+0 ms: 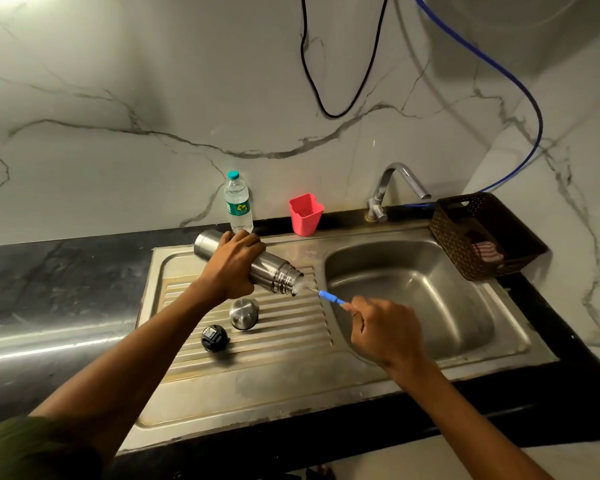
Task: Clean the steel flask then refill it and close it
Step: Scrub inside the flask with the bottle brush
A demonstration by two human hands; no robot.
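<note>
A: Flask (pixel 271 268), steel, held tilted over the ribbed drainboard with its open threaded mouth angled down toward the sink basin (pixel 465 320). How is it gripped?

B: The left hand (pixel 234 263) wraps the flask body from above, fingers curled round it, forearm reaching in from the lower left. The flask base points away to the left of that hand.

A: And the other hand?

B: The right hand (pixel 383 332) sits over the basin's near-left edge, fingers pinching the blue handle of a bottle brush (pixel 331 297). The brush runs up and left from the fingertips; its pale bristle end is at the flask mouth, though how far inside cannot be told.

A: Loose parts?

B: Just below the left hand, on the drainboard, lie the steel cup lid (pixel 244 313) and, nearer the person, the black stopper (pixel 214 337). Beyond the left hand, on the bench (pixel 66 271), stands a plastic water bottle (pixel 238 202), with a pink cup (pixel 305 213) to its right.
</note>
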